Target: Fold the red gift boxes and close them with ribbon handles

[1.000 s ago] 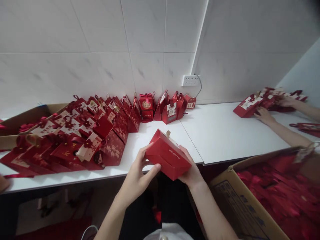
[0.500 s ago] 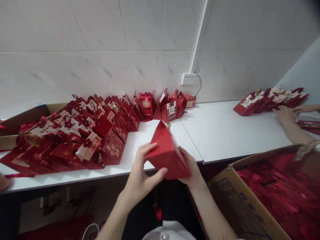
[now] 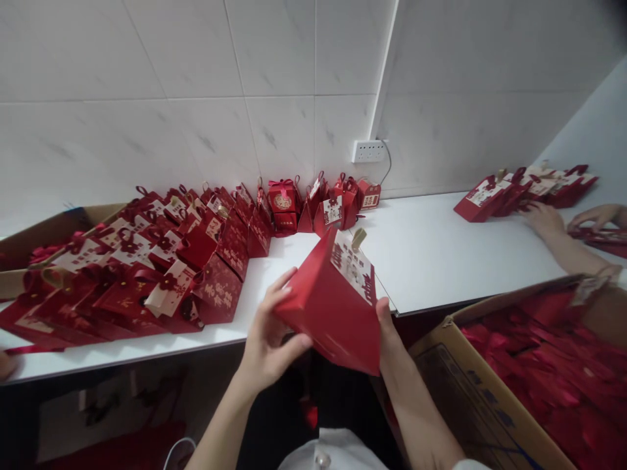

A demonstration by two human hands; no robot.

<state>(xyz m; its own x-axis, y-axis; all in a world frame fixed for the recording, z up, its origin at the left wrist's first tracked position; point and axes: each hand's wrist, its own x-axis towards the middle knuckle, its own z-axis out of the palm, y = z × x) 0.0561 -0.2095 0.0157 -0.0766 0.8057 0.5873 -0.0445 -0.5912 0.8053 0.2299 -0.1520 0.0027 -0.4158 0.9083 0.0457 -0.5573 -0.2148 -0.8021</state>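
Note:
A red gift box [image 3: 337,313] with slanted sides is held tilted in the air over the table's front edge. On its upper face is a white printed label [image 3: 353,264], and a gold ribbon loop [image 3: 359,237] sticks out of its top. My left hand [image 3: 274,333] grips the box's left end, thumb underneath and fingers along the side. My right hand [image 3: 389,336] is wrapped around the right side, its thumb up beside the label and its other fingers hidden behind the box.
Many similar red boxes [image 3: 122,287] stand in rows at the left, with more [image 3: 284,205] along the wall. An open carton [image 3: 470,391] full of red pieces is at lower right. At far right another person's hands [image 3: 548,225] touch red boxes [image 3: 482,199]. A socket strip [image 3: 368,151] is on the wall.
The box has been turned in my hands, so its labelled face and gold loop now show. My right thumb has come round to the near side. The other person's hands have shifted slightly.

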